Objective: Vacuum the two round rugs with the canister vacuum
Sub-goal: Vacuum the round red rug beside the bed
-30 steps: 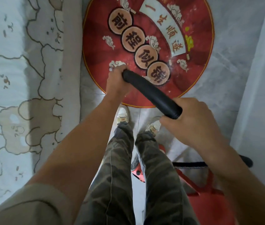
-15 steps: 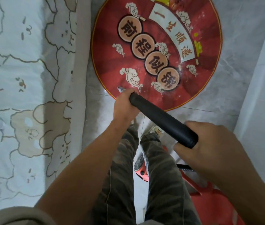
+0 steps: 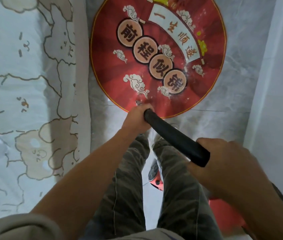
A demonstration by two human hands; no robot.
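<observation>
So that the black plastic vacuum wand (image 3: 175, 137) aimed at the round red printed rug (image 3: 106, 66), left hand (image 3: 137, 120) and right hand (image 3: 227, 163) both gripped it.

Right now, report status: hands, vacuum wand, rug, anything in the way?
Left hand, right hand both grip black wand. Tip at near edge of red round rug. Bed close beside rug, left side.
</observation>
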